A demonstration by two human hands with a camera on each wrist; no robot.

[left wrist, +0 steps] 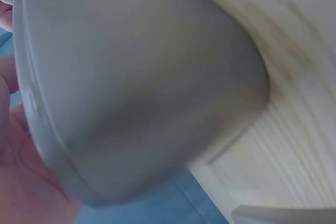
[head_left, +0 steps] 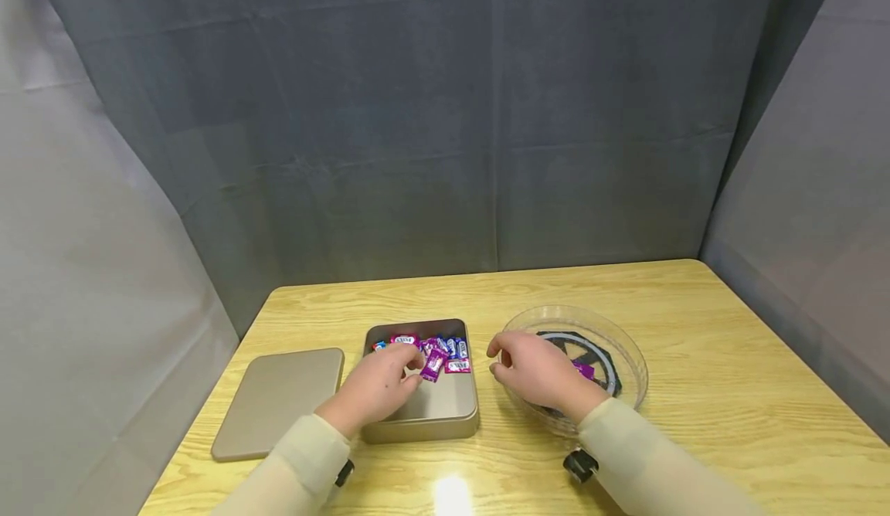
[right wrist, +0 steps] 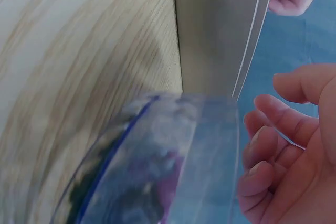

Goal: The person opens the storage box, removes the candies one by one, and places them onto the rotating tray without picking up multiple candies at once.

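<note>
My left hand (head_left: 382, 383) reaches over the near left part of an open metal tin (head_left: 455, 427), thumb and index finger apart and bent. Right at those fingertips lies a purple-wrapped candy (head_left: 434, 364). Several more candies, such as a blue one (head_left: 461, 348) and a pink one (head_left: 456, 366), fill the far part of the tin. In the left wrist view the tin's wall (left wrist: 147, 77) hides most of the fingers. My right hand (head_left: 538, 365) hovers over the left rim of a clear round dish (head_left: 638, 373), fingers loosely bent around nothing. Purple wrappers (head_left: 584, 370) show inside the dish.
The tin's flat lid (head_left: 281, 400) lies on the wooden table (head_left: 723, 377) left of the tin. A dark piece with a pale ring (head_left: 612, 369) is in the dish. Grey cloth (head_left: 417, 153) hangs behind the table and along both sides.
</note>
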